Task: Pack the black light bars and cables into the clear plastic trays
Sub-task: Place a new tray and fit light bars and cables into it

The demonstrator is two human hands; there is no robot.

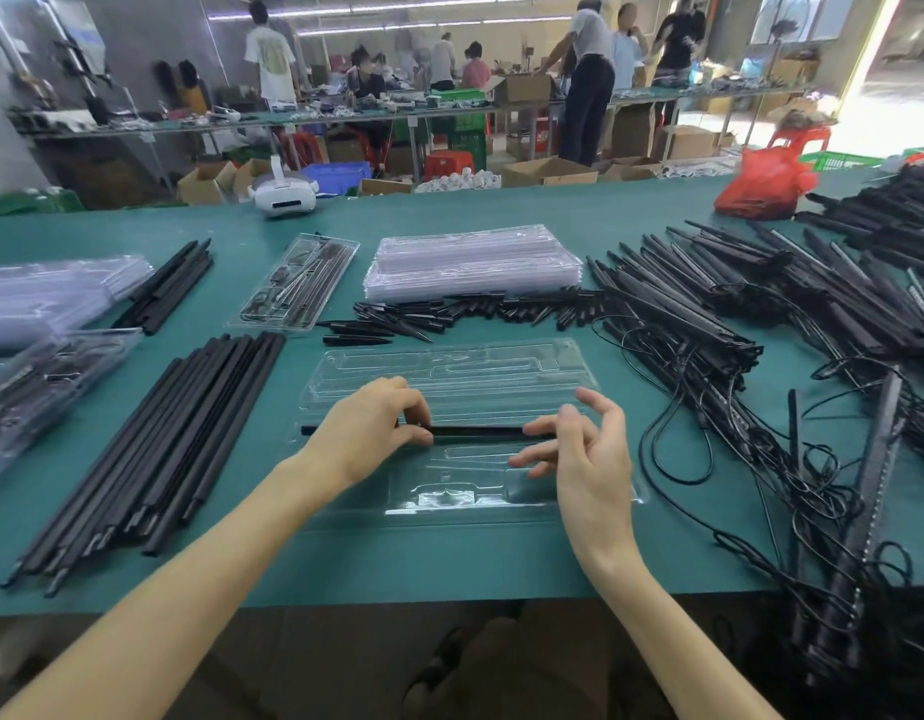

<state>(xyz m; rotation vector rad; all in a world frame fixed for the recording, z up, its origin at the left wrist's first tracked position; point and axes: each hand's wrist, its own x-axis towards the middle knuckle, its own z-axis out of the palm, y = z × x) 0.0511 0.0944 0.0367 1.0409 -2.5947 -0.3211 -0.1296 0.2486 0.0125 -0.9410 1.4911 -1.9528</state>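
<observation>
Stacks of clear trays (49, 298) sit at the far left edge of the green table mat (501, 563), the nearer ones already filled with dark parts. Just beside them lies a small bundle of black rods (168, 293), and nearer the table edge a long row of black bars (158, 449) lies side by side, slanting away from the viewer. Further back, one packed tray (298, 283) lies apart, with a white headset (283, 194) behind it.

At centre, an open clear tray (449, 366) lies flat on the mat. One black light bar (475, 432) lies crosswise in it, along a middle channel. Left hand (366, 428): fingers curled, thumb and fingertips pinching the bar near its left end. Right hand (579, 449): fingers apart and loosely bent, index raised, over the bar's right end; whether it touches the bar cannot be told.

Behind the open tray, a scatter of black pointed pieces (449, 314) lies in front of a stack of empty trays (475, 262).

To the right, a large pile of light bars with tangled cables (735, 330) covers the mat up to the near edge. A red plastic bag (761, 184) lies behind it.
</observation>
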